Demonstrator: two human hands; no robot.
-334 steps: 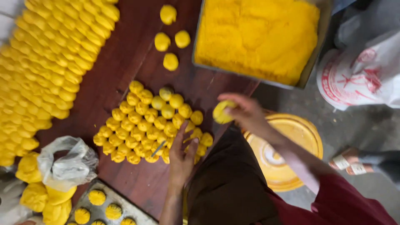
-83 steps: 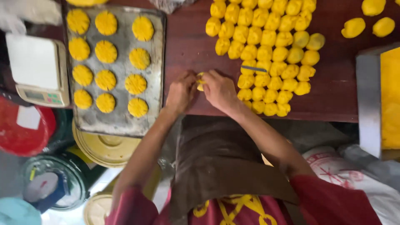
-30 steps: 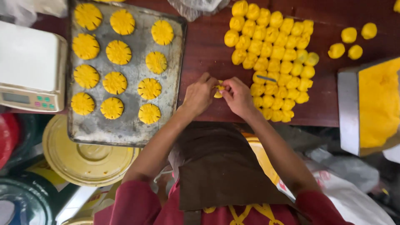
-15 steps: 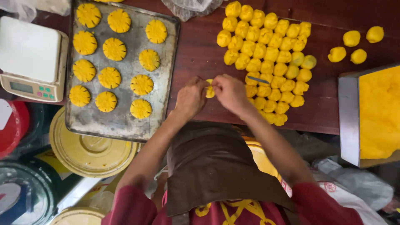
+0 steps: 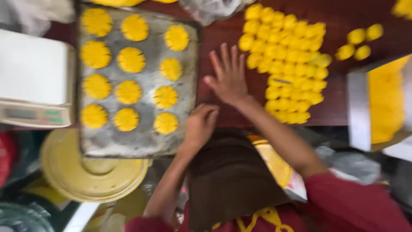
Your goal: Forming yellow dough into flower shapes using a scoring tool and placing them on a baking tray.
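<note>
Your right hand (image 5: 229,79) lies spread flat on the worktop (image 5: 223,38) beside the baking tray (image 5: 141,81); your left hand (image 5: 201,125) is curled, contents unclear. Eleven scored dough rounds (image 5: 165,96) fill the tray; many plain balls (image 5: 287,64) wait right of it.

Dark red-brown wooden table (image 5: 223,36) carries the goods; a grey baking tray (image 5: 141,141) lies at its left part; a white scale (image 5: 34,81) sits left of the tray; a cluster of yellow dough balls (image 5: 287,64) lies directly on the wood, right of centre; three loose balls (image 5: 358,43) lie further right; a metal pan of yellow dough (image 5: 382,103) sits at the right edge; the right hand (image 5: 229,79) lies flat on the wood.
</note>
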